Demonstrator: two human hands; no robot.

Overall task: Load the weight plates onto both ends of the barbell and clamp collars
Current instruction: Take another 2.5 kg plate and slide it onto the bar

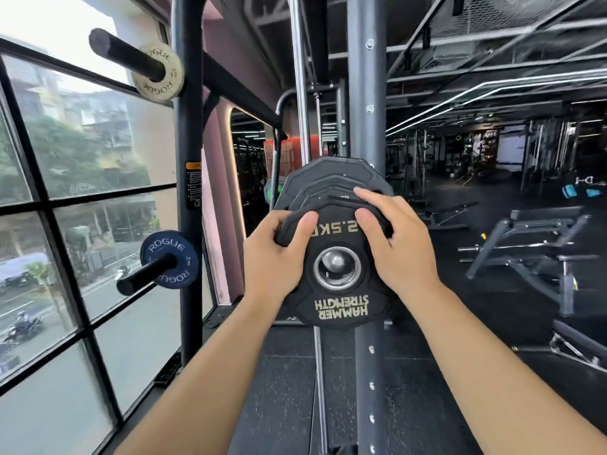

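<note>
A small black 2.5 kg Hammer Strength plate (340, 307) faces me, its printing upside down. Through its metal-ringed centre hole shows the rounded end of the barbell sleeve (335, 261). My left hand (279, 254) grips the plate's upper left rim, thumb on its face. My right hand (394, 244) grips the upper right rim with curled fingers. Behind it, several larger black plates (331, 178) are stacked on the same sleeve. No collar is in view.
A grey rack upright (366, 93) rises behind the plates. On the left upright, storage pegs carry a tan Rogue plate (157, 75) and a blue Rogue plate (169, 259). Windows line the left. Benches (538, 244) stand on the dark floor at right.
</note>
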